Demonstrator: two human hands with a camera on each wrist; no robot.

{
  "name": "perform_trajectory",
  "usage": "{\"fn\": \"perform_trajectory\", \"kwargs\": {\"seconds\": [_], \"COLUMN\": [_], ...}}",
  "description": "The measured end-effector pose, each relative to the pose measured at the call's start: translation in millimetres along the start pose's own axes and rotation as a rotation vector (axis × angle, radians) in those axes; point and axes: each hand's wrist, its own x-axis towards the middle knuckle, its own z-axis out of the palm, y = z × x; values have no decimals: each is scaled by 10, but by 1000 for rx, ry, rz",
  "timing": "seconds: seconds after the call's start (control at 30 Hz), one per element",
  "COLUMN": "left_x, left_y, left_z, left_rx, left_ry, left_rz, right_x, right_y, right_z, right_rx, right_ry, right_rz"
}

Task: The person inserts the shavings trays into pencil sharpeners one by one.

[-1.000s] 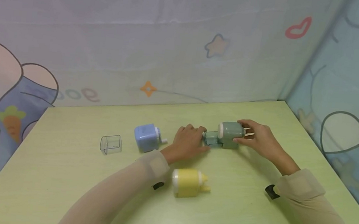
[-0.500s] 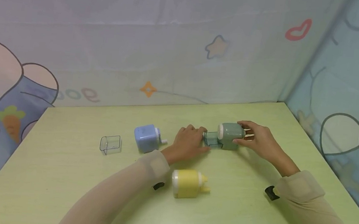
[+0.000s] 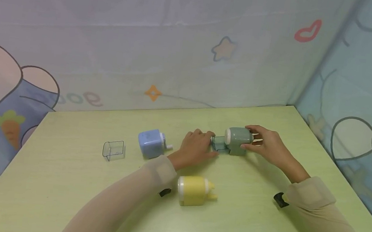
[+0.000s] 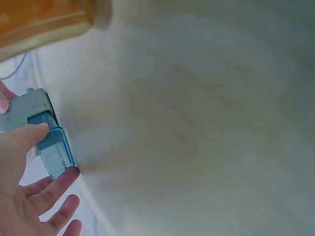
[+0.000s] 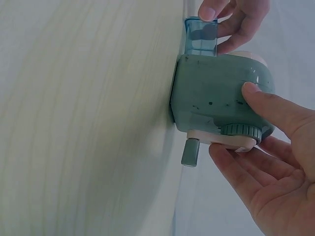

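My right hand [image 3: 269, 145] grips a dark green crank pencil sharpener [image 3: 239, 138] near the back right of the table, thumb on one side and fingers by the crank end. In the right wrist view its crank handle [image 5: 190, 152] and ribbed knob [image 5: 241, 130] show. A clear bluish shavings drawer [image 4: 56, 152] sticks partly out of the sharpener's lower end. My left hand [image 3: 196, 149] pinches this drawer between thumb and fingers. To its left lies a blue pencil sharpener [image 3: 151, 142]. A yellow pencil sharpener [image 3: 193, 190] sits nearer, in front of the left wrist.
A loose clear drawer [image 3: 113, 150] lies left of the blue sharpener. The pale green table [image 3: 62, 193] ends at a printed cloth wall [image 3: 178, 54] behind, with another cloth wall [image 3: 370, 112] on the right.
Almost nothing differs. Both hands stay on the green sharpener and its drawer, which keep their places; the whole head view shifts very slightly.
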Motion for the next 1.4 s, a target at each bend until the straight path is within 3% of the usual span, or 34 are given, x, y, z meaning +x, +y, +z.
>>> {"fn": "perform_trajectory", "kwargs": {"seconds": [1.4], "left_x": [88], "left_y": [52], "left_z": [13], "left_rx": [1], "left_ry": [-39], "left_rz": [7], "right_x": [9], "right_y": [-27], "right_z": [-22], "right_rx": [-1], "right_ry": [-14], "right_rz": [22]}}
